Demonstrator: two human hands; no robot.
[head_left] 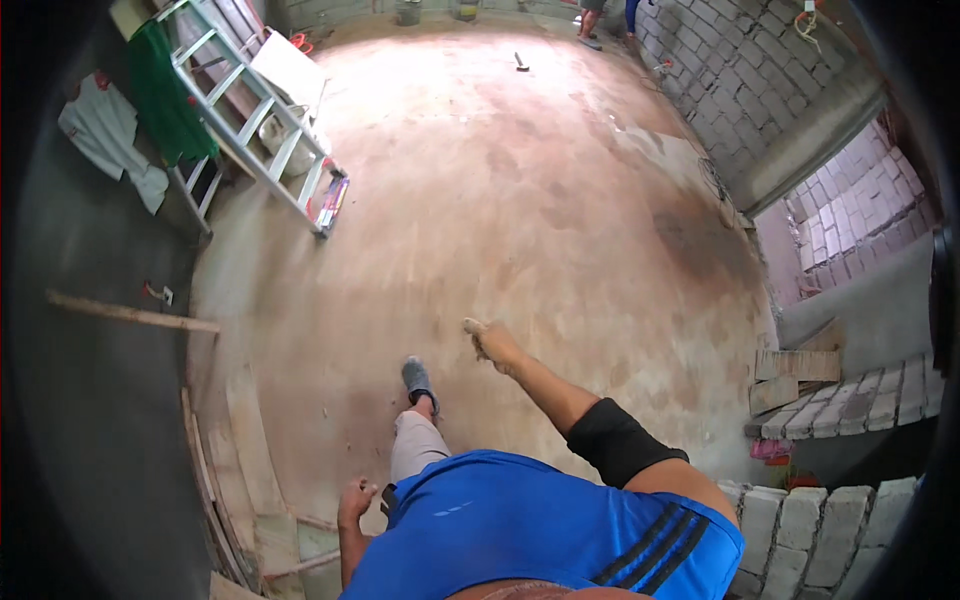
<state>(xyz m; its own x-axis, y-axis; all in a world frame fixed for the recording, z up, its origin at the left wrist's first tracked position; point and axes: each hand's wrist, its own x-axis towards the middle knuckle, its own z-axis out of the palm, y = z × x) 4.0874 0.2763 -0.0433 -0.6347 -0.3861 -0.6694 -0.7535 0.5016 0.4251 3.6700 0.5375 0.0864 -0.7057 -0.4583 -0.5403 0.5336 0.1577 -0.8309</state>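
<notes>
My right hand (492, 343) reaches forward over the floor at the end of a bare forearm with a black sleeve above the elbow. Its fingers are curled, and a small pale tip shows at their far side; whether this is a finger or a held thing I cannot make out. Down by my side, my left hand (358, 497) hangs with its fingers loosely curled, and nothing shows in it. One foot in a grey shoe (416, 376) is on the concrete floor (560, 280) between the hands.
An aluminium ladder (245, 125) stands at the left, with a green cloth (165, 95) beside it. A hammer-like tool (521, 62) lies far ahead. Long boards (205, 490) lean along the left wall. Block walls (740, 80) rise at the right. Another person's legs (590, 22) show at the back.
</notes>
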